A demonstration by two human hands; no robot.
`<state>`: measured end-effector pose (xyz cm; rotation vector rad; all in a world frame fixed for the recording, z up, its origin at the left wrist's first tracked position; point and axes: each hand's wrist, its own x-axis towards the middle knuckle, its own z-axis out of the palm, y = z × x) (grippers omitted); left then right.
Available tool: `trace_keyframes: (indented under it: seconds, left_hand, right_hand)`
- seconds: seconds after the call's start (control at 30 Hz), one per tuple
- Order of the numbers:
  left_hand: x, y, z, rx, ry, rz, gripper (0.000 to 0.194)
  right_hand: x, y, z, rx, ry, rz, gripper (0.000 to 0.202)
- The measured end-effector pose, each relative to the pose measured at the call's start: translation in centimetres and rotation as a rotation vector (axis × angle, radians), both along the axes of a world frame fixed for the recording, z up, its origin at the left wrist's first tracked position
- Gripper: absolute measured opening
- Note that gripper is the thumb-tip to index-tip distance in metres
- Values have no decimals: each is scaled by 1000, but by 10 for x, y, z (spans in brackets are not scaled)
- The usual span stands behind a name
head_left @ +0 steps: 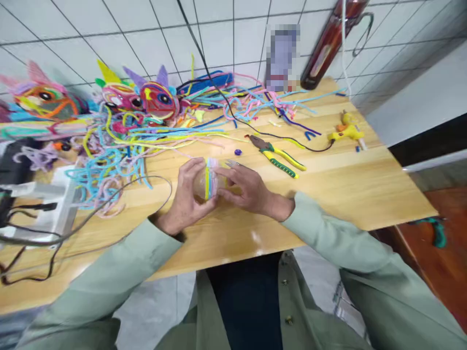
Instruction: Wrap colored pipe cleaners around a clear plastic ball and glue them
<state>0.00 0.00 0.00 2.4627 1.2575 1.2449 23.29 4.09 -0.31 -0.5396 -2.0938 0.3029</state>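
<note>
Translucent, pale material shows on the left of a small rounded piece [210, 179], banded upright with bright yellow, light blue and lilac strands lying side by side; its right flank is mostly hidden by fingers. It sits between the two hands over the near half of the wooden table [350, 194]; whether its underside touches the wood I cannot tell. The left hand [189, 192] cups it from the left, fingers at the top and thumb at the lower edge. The right hand [248, 187] grasps from the other side, fingertips pressed to the bands.

Toward the body, a strip of plain wood separates the hands from the table's front edge. On the right, more plain wood runs to the slanting side edge, below the pliers [270, 148] and the yellow glue gun [347, 130]. Room is tighter elsewhere: a tangle of fuzzy stems [98, 167] lies to the left, a purple bit [238, 152] just beyond the right hand.
</note>
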Motion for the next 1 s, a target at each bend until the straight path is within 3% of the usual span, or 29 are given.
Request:
trace_keyframes:
  seconds: [0.2, 0.6, 0.83, 1.0]
  left_hand:
    - [1, 3, 0, -29, -41, -14, 79]
    - [-2, 5, 2, -55, -51, -61, 79]
    - [2, 4, 1, -55, -102, -4, 76]
    - [-1, 4, -4, -137, -182, 52, 74]
  right_hand:
    - [0, 1, 0, -131, -6, -5, 46]
    - [0, 0, 4, -150, 73, 28, 42]
    - [1, -1, 4, -281, 54, 23, 54]
    - [11, 4, 12, -264, 78, -11, 40]
